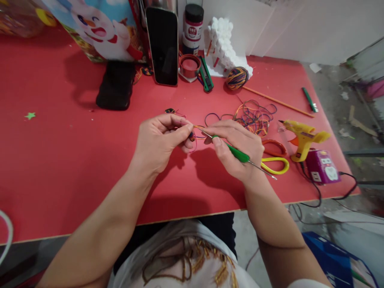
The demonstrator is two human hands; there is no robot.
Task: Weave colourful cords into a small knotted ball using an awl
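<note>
A small piece of yarn work (191, 137) sits in the fingertips of a person's left hand (162, 141), just below the thumb tip, above a red tabletop (75, 140). The left thumb and index finger are closed in a pinch on the yarn, and the other fingers curl behind the piece. The right hand (237, 146) grips a crochet hook (236, 152) between thumb and fingers, its slim metal tip pointing at the left thumb, near the pinched strand. Whether the tip is inside a loop is too small to tell.

The piece is tiny and mostly hidden by the fingers; what shows is dark, with touches of orange. An orange strand runs from the pinch towards the right hand, and a thin pink loop hangs below.

The hook has a smooth, rounded green handle with thin metal at both ends; the rear end passes over the right wrist. Beyond the right hand lies a loose, curly tangle of thin yarn (254, 117) in orange, pink and blue. Farther back rests a tightly wound, striped yarn ball (237, 78). Scissors (277, 165) with one yellow and one red looped handle lie beside the right hand.
</note>
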